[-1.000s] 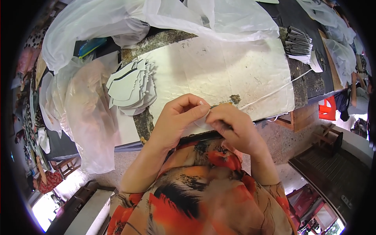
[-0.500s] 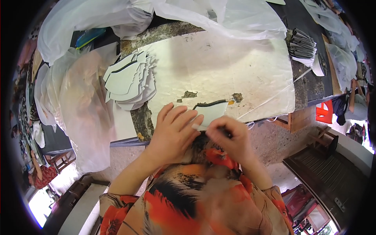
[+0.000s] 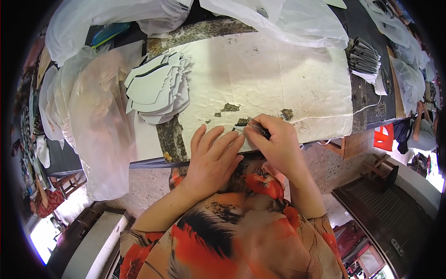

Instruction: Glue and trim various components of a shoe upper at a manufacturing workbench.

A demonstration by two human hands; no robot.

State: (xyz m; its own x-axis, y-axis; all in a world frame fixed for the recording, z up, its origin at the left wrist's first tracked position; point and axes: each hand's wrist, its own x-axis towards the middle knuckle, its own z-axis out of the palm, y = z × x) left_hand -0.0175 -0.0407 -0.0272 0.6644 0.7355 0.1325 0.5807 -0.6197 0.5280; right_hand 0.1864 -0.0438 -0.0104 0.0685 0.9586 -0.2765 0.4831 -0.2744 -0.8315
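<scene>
A small white cut piece [image 3: 248, 146] with a black strip [image 3: 238, 128] along its far edge lies at the near edge of the table, mostly hidden under my hands. My left hand [image 3: 211, 160] rests palm down on it, fingers stretched and slightly apart. Close beside, my right hand [image 3: 276, 139] is closed in a pinch at the right end of the strip. Something thin and dark shows between those fingers; I cannot make out what it is. Left of the work sheet sits a stack of similar white pieces [image 3: 155, 95], the top one with a black curved strip.
A worn whitish sheet [image 3: 278, 74] covers the table, with a white cord [image 3: 334, 116] across its right side. Clear plastic bags [image 3: 100, 125] hang at the left, and more plastic [image 3: 297, 23] lies at the back. A bundle of dark-edged pieces [image 3: 364, 60] stands at the right.
My right hand has moved up and left onto the strip, its fingers now pinched there. My left hand has shifted slightly, and its fingers cover more of the white piece.
</scene>
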